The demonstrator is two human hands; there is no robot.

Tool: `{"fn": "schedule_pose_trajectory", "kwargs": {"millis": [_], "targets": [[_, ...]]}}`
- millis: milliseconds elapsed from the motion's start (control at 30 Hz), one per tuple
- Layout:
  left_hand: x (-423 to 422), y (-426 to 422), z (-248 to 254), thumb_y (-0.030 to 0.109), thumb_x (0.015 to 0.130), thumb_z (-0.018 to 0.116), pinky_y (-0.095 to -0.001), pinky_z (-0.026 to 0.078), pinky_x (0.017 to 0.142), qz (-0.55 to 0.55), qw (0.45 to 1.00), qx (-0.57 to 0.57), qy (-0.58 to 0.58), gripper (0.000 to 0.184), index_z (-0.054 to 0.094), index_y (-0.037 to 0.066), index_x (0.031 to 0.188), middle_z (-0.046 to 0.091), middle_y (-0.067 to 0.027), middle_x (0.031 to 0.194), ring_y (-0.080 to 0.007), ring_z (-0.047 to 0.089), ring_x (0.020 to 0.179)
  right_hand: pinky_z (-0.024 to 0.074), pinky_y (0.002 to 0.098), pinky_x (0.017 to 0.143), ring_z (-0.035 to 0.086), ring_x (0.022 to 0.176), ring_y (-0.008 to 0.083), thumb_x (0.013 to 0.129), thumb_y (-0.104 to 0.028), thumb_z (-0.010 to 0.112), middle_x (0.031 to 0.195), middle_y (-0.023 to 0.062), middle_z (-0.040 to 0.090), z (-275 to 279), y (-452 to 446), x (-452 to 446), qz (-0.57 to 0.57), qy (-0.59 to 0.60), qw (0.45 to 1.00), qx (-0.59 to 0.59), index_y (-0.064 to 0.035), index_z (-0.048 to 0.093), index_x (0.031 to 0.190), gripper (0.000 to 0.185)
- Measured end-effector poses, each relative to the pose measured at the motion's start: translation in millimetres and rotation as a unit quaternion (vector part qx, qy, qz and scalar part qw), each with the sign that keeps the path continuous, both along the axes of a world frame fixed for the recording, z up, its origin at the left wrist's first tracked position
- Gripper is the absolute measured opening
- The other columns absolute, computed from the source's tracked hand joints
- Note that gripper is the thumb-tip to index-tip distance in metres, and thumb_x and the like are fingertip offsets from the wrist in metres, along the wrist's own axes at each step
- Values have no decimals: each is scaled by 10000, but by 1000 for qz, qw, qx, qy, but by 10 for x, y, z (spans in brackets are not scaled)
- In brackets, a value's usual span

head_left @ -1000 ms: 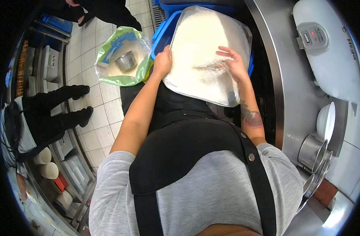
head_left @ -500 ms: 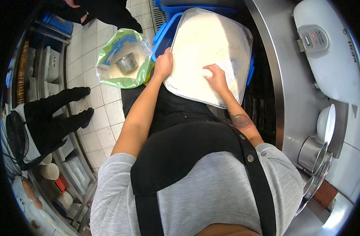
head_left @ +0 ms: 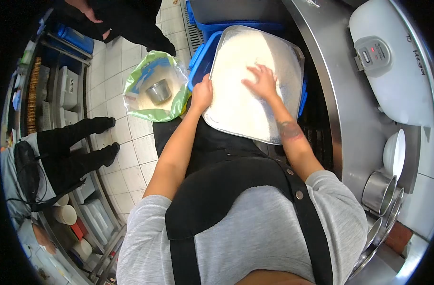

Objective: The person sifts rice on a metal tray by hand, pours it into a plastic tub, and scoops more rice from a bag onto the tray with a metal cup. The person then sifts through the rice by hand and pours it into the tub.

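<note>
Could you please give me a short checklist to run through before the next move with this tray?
1. Left hand gripping the left rim of the tray: ok.
2. Right hand empty, fingers spread over the pale grains: ok, it appears.
3. That hand clear of the grains: cannot tell.
4. Grains spread evenly: not ok, they look thinner toward the tray's right side.
5. Tray supported underneath: cannot tell; its underside is hidden.
6. Green-edged bag open, metal pot inside: ok.

The bare left hand grips a shiny rectangular tray of pale grains — the right hand spread over them — near a green-edged plastic bag holding a round metal pot.
</note>
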State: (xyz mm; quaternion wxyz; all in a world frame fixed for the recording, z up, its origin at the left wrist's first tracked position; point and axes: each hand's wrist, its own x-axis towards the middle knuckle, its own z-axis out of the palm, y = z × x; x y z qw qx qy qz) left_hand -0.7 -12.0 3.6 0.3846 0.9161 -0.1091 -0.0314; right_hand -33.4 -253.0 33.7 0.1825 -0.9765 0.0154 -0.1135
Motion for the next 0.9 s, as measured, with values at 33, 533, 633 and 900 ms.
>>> {"fn": "schedule_pose_trajectory", "kwargs": {"millis": [33, 533, 633, 900], "targets": [[-5, -4, 11, 185, 946, 456, -556, 472, 760, 1, 1000, 1, -7, 318, 530, 35, 1217, 636, -298, 865, -465, 621, 813, 342, 569, 996, 455, 1219, 326, 749, -435, 709, 1267, 91, 560, -41, 96, -143, 5, -2, 1000, -23, -220, 669, 1136, 443], [-19, -9, 10, 154, 940, 466, -547, 482, 710, -4, 1000, -7, -28, 314, 519, -8, 1204, 637, -293, 809, -454, 627, 764, 493, 295, 835, 633, 966, 186, 779, 29, 499, 998, 107, 679, 955, -588, -54, 48, 48, 909, 412, 2, 636, 1113, 362], [-13, -3, -20, 158, 940, 465, -546, 483, 709, -5, 999, 1, -42, 319, 519, -4, 1208, 638, -289, 810, -452, 627, 767, 486, 330, 866, 635, 1001, 231, 824, -115, 594, 1037, 144, 679, 861, -777, 133, -49, 70, 962, 260, -11, 634, 1138, 334], [-13, -4, -36, 152, 936, 466, -547, 481, 715, -2, 999, -8, -34, 317, 519, -1, 1208, 637, -289, 805, -455, 626, 767, 433, 409, 972, 555, 1129, 340, 724, -335, 778, 1180, 177, 612, -268, -784, 108, -175, -77, 980, -45, -77, 668, 1116, 481]]}}
